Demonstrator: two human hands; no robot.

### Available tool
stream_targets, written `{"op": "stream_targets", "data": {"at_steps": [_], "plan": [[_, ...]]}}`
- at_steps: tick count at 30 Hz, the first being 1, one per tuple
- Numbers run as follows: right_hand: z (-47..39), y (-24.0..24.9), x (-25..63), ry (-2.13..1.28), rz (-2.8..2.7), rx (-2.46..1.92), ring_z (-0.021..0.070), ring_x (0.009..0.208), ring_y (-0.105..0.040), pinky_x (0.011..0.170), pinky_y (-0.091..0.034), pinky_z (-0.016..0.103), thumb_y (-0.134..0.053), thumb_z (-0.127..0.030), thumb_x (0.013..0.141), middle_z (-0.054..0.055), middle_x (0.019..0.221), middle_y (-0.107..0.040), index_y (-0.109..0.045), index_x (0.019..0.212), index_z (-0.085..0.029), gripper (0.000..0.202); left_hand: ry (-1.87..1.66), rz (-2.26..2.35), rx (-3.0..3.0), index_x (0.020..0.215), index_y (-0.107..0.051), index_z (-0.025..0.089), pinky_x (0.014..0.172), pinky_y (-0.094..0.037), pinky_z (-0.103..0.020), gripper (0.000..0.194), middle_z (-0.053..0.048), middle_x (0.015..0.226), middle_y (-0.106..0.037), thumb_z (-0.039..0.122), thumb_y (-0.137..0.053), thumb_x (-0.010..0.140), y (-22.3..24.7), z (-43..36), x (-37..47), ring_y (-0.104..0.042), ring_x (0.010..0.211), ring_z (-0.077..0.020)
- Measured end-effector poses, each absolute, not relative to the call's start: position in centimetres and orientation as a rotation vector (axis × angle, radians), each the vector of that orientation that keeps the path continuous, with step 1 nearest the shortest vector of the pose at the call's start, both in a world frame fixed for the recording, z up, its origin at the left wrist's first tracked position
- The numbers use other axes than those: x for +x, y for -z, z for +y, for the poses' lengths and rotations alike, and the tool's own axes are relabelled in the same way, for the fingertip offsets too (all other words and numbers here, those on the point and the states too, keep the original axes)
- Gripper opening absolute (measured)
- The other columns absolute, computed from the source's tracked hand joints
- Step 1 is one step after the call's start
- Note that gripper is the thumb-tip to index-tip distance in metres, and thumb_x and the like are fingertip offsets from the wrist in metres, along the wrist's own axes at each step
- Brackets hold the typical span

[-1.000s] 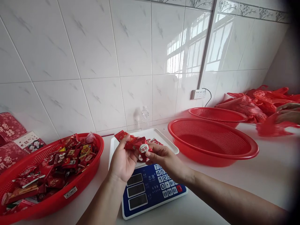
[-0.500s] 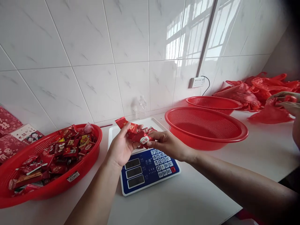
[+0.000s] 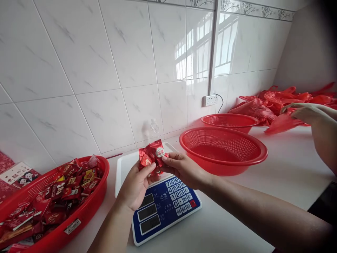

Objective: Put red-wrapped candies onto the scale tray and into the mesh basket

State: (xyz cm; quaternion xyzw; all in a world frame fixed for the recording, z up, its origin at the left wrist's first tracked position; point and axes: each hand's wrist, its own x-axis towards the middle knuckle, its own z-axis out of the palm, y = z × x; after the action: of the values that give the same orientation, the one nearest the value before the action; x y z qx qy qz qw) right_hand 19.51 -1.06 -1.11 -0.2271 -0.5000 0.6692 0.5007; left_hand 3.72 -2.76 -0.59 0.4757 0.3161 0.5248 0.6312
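My left hand (image 3: 138, 186) is closed on red wrapped candies (image 3: 146, 157), its thumb pressed over the front of one packet. From the right, my right hand (image 3: 183, 167) pinches a red packet with a round white label (image 3: 160, 152). Both hands meet above the white weighing scale (image 3: 123, 168), whose blue keypad panel (image 3: 168, 207) faces me. How many pieces lie between the fingers is hard to make out. At the left stands a red perforated basket (image 3: 101, 186) filled with mixed wrapped candies (image 3: 71, 189).
Two red perforated basins (image 3: 223, 168) (image 3: 230, 121) stand right of the scale. Red plastic bags (image 3: 255, 109) are piled farther right, where another person's hands (image 3: 308, 112) hold one bag. A clear bottle (image 3: 154, 128) stands behind the scale. A socket strip (image 3: 210, 100) is on the wall.
The candies in my hands have been tilted upright and drawn together, with the round label now facing me. My view has shifted up and to the right. The other person's hands still hold a bag.
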Motion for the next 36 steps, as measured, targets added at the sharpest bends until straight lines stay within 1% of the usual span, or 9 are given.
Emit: {"op": "stream_targets", "data": {"at_steps": [5, 11, 16, 19, 23, 26, 29, 34, 36], "plan": [[-1.0, 1.2, 20.0, -1.585, -1.489, -0.684, 0.0131, 0.075, -0.063, 0.086, -0.047, 0.034, -0.064, -0.037, 0.077, 0.005, 0.079, -0.067, -0.067, 0.086, -0.012, 0.027, -1.040, 0.730, 1.119, 0.099, -0.066, 0.018, 0.056, -0.054, -0.024, 0.027, -0.010, 0.100, -0.066, 0.024, -0.069, 0.073, 0.3, -3.0, 3.1, -0.063, 0.079, -0.0175], [-1.4, 1.0, 19.8, -0.991, -1.979, -0.904, 0.0112, 0.066, -0.055, 0.064, -0.047, 0.027, -0.059, -0.027, 0.082, 0.000, 0.069, -0.060, -0.061, 0.070, -0.016, 0.016, -1.103, 0.859, 1.267, 0.100, -0.066, 0.016, 0.048, -0.049, -0.019, 0.036, -0.012, 0.091, -0.068, 0.038, -0.070, 0.072, 1.3, -2.5, 4.0, -0.064, 0.072, -0.0172], [-1.8, 0.7, 19.1, -0.597, -2.175, -0.910, 0.0122, 0.070, -0.054, 0.066, -0.044, 0.027, -0.056, -0.021, 0.084, 0.001, 0.073, -0.062, -0.062, 0.072, -0.016, 0.014, -1.175, 0.906, 1.307, 0.101, -0.066, 0.016, 0.058, -0.052, -0.023, 0.036, -0.009, 0.089, -0.069, 0.040, -0.067, 0.074, 1.6, -2.1, 4.5, -0.065, 0.077, -0.0185], [-1.5, 0.6, 19.8, -0.376, -2.213, -0.940, 0.0140, 0.079, -0.057, 0.070, -0.045, 0.028, -0.055, -0.025, 0.085, 0.004, 0.086, -0.064, -0.065, 0.082, -0.018, 0.013, -1.261, 0.832, 1.163, 0.090, -0.067, 0.016, 0.063, -0.054, -0.028, 0.026, -0.007, 0.086, -0.070, 0.036, -0.069, 0.073, 1.0, -1.8, 3.8, -0.066, 0.080, -0.0201], [0.1, 0.9, 23.4, 0.014, -2.215, -1.228, 0.0204, 0.095, -0.059, 0.073, -0.048, 0.032, -0.045, -0.029, 0.090, 0.008, 0.109, -0.063, -0.063, 0.106, -0.021, 0.025, -1.563, 0.741, 0.821, 0.071, -0.062, 0.016, 0.069, -0.056, -0.031, 0.011, -0.001, 0.072, -0.067, 0.024, -0.070, 0.070, -0.6, -1.3, 1.9, -0.066, 0.077, -0.0180], [1.4, 2.1, 27.2, 0.272, -2.215, -1.594, 0.0271, 0.104, -0.056, 0.072, -0.048, 0.036, -0.044, -0.024, 0.089, 0.011, 0.119, -0.059, -0.058, 0.116, -0.020, 0.031, -1.740, 0.708, 0.659, 0.071, -0.062, 0.017, 0.062, -0.057, -0.027, 0.004, 0.002, 0.071, -0.065, 0.018, -0.065, 0.073, -1.9, -1.3, 0.6, -0.065, 0.072, -0.0139], [2.3, 3.5, 30.0, 0.216, -2.219, -1.837, 0.0276, 0.098, -0.060, 0.068, -0.047, 0.035, -0.039, -0.024, 0.090, 0.013, 0.114, -0.062, -0.055, 0.120, -0.019, 0.034, -1.810, 0.723, 0.587, 0.075, -0.063, 0.018, 0.053, -0.055, -0.022, 0.004, 0.003, 0.076, -0.064, 0.015, -0.063, 0.074, -2.8, -1.7, 0.1, -0.065, 0.072, -0.0126], [3.4, 4.2, 30.0, 0.043, -2.151, -1.908, 0.0287, 0.091, -0.063, 0.067, -0.045, 0.036, -0.030, -0.023, 0.092, 0.015, 0.103, -0.067, -0.050, 0.125, -0.015, 0.039, -1.781, 0.716, 0.631, 0.076, -0.064, 0.019, 0.050, -0.054, -0.022, 0.006, 0.003, 0.080, -0.064, 0.017, -0.067, 0.072, -3.0, -2.3, 0.5, -0.065, 0.074, -0.0132], [4.0, 3.7, 28.7, 0.037, -2.148, -1.877, 0.0298, 0.097, -0.061, 0.072, -0.045, 0.038, -0.031, -0.022, 0.092, 0.017, 0.107, -0.065, -0.050, 0.126, -0.012, 0.040, -1.763, 0.711, 0.662, 0.077, -0.064, 0.019, 0.050, -0.054, -0.022, 0.008, 0.003, 0.080, -0.064, 0.018, -0.068, 0.070, -2.8, -2.5, 0.7, -0.065, 0.075, -0.0135]]}}
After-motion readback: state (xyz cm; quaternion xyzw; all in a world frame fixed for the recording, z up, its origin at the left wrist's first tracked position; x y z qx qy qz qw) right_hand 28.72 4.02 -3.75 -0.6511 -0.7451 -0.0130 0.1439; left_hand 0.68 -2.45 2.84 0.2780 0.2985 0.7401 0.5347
